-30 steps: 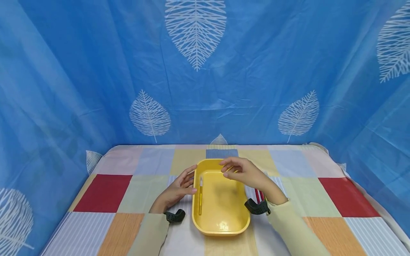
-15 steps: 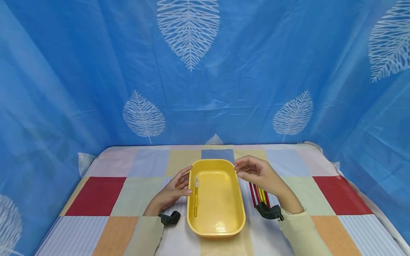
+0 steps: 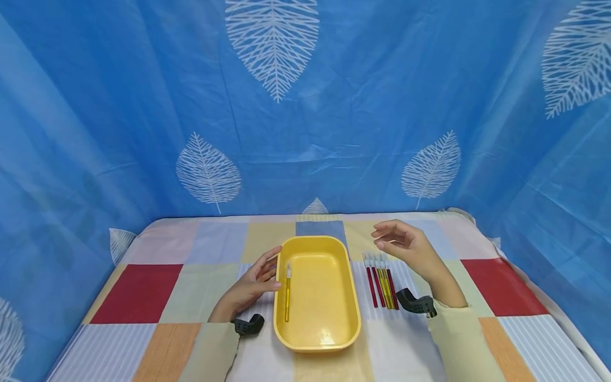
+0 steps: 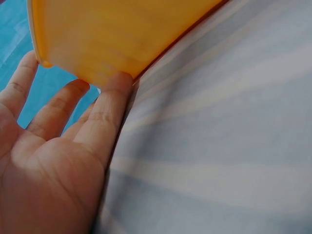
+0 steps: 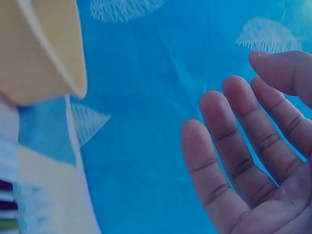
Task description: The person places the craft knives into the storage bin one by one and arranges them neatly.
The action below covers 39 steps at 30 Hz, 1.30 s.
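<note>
A yellow plastic tray (image 3: 317, 347) stands in the middle of the table in the head view. Inside it, along its left side, lies one yellow-handled paintbrush (image 3: 287, 297) with its pale tip pointing away. My left hand (image 3: 253, 289) touches the tray's left side with extended fingers; in the left wrist view the fingertips (image 4: 119, 80) rest against the tray's outer wall. My right hand (image 3: 406, 246) hovers with nothing in it, beyond the paintbrushes (image 3: 380, 284). Several of these, red and yellow with clear-looking tip covers, lie side by side right of the tray. In the right wrist view the fingers are spread loosely.
A patchwork tablecloth (image 3: 200, 297) covers the table. Blue curtains (image 3: 305, 127) with white leaf prints hang behind it and on both sides. Dark camera mounts (image 3: 248, 324) sit at both wrists.
My right hand has moved right, from over the tray to beyond the paintbrushes, which now show fully. My left hand stays at the tray's side. The whole head view has shifted slightly.
</note>
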Each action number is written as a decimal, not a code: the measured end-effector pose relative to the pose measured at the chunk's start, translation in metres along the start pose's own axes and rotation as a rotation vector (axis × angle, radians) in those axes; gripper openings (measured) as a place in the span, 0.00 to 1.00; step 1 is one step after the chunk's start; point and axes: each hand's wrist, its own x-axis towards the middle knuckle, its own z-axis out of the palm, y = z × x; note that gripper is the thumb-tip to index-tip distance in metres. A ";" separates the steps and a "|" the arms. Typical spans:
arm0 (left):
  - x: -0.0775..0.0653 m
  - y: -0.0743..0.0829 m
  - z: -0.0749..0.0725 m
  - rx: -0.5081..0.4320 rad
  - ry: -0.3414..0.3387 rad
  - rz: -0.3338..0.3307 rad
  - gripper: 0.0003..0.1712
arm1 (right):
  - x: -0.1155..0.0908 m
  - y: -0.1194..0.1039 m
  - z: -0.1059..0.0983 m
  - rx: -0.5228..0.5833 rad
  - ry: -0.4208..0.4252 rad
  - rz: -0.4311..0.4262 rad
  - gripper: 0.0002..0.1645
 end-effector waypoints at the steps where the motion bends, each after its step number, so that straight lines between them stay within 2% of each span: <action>1: 0.000 0.000 0.000 -0.001 -0.001 0.001 0.56 | 0.000 0.003 -0.002 0.007 0.002 0.013 0.20; 7: -0.001 0.000 0.001 -0.006 -0.006 0.010 0.56 | -0.001 0.022 -0.012 0.036 0.015 0.061 0.25; 14: -0.001 -0.001 0.001 -0.013 -0.002 0.007 0.56 | -0.004 0.036 -0.019 0.013 0.051 0.134 0.17; 19: -0.001 -0.002 0.000 -0.016 0.001 0.011 0.56 | -0.006 0.047 -0.023 0.011 0.052 0.187 0.23; 23: 0.000 -0.003 0.000 -0.015 -0.005 0.018 0.56 | -0.008 0.057 -0.024 -0.003 0.062 0.257 0.25; 30: 0.001 -0.002 -0.001 -0.021 -0.019 0.025 0.57 | -0.010 0.069 -0.026 -0.090 0.021 0.375 0.26; 39: 0.002 0.002 0.000 -0.023 0.001 0.001 0.56 | -0.011 0.081 -0.027 -0.094 -0.013 0.449 0.27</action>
